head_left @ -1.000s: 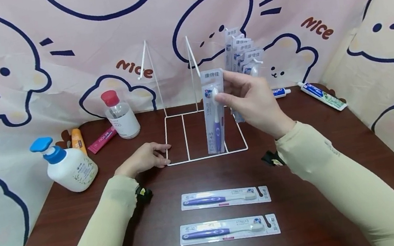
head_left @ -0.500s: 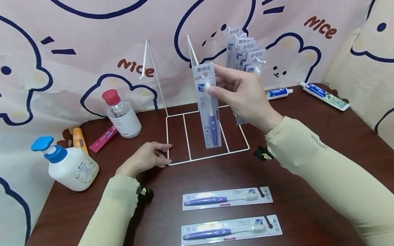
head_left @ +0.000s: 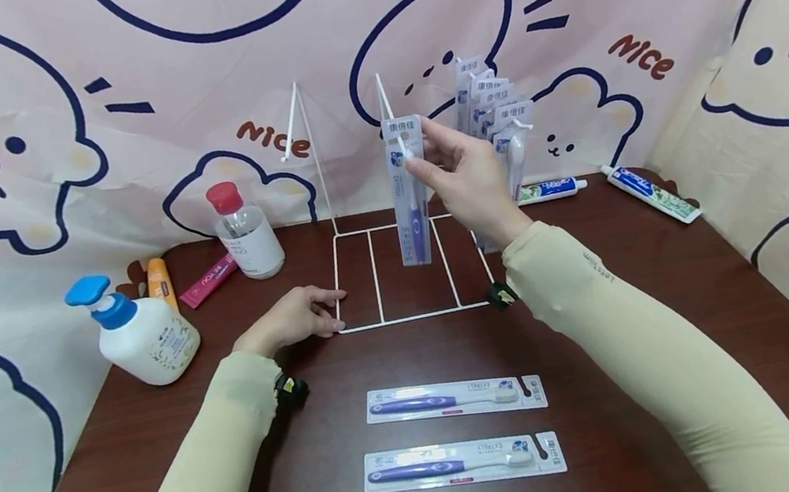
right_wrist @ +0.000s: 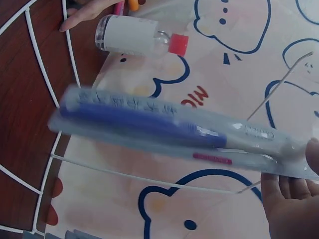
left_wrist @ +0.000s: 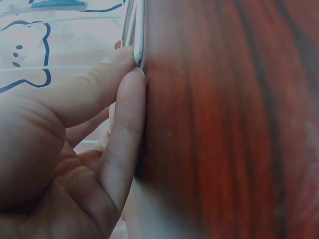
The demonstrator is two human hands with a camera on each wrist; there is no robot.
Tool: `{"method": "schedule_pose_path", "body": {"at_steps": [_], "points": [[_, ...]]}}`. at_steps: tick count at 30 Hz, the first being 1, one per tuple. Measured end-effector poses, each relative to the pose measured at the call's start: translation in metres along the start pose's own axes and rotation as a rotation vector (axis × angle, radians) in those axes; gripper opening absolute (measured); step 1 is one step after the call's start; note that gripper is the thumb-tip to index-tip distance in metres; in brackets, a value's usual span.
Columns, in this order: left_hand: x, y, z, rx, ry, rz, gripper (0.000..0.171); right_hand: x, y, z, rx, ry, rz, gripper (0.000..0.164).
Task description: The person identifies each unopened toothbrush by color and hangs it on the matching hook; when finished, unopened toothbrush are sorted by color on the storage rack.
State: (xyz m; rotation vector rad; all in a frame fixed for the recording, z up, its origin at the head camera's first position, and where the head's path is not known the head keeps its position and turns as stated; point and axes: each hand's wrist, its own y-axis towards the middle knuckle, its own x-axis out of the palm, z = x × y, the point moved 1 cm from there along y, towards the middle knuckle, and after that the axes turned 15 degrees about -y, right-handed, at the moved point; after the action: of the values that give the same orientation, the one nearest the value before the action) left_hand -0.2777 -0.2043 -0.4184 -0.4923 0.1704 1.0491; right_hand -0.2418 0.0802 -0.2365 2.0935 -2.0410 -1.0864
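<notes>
My right hand pinches a packaged toothbrush near its top, thumb in front and fingers behind. The pack hangs upright, its top overlapping the end of the middle hook of a white wire rack. In the right wrist view the purple-handled toothbrush shows blurred inside its clear pack. My left hand pinches the rack's front left corner; the left wrist view shows thumb and finger on the white wire. Several toothbrush packs hang on the rack's right hook. The left hook carries nothing.
Two more toothbrush packs lie flat on the table in front of the rack. At left stand a pump bottle and a red-capped bottle, with a pink tube and an orange tube. Toothpaste tubes lie at the back right.
My right hand has moved the toothbrush pack back and slightly left and up, over to the middle hook. My left hand has stayed on the rack's corner.
</notes>
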Motion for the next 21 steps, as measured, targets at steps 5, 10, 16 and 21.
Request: {"method": "schedule_pose_path", "body": {"at_steps": [5, 10, 16, 21], "points": [[0.001, -0.001, -0.004, -0.019, -0.014, -0.007, 0.058, 0.011, 0.014, 0.010, -0.001, 0.073, 0.037, 0.048], [0.002, -0.001, -0.006, -0.004, -0.014, -0.012, 0.058, 0.019, 0.029, 0.018, 0.015, 0.089, 0.092, 0.045], [0.000, 0.001, -0.005, 0.019, -0.001, -0.008, 0.057, 0.030, 0.053, 0.033, 0.095, 0.100, 0.114, 0.047], [0.000, 0.002, -0.003, 0.025, 0.018, -0.005, 0.056, 0.034, 0.069, 0.043, 0.128, 0.100, 0.122, 0.048]]}}
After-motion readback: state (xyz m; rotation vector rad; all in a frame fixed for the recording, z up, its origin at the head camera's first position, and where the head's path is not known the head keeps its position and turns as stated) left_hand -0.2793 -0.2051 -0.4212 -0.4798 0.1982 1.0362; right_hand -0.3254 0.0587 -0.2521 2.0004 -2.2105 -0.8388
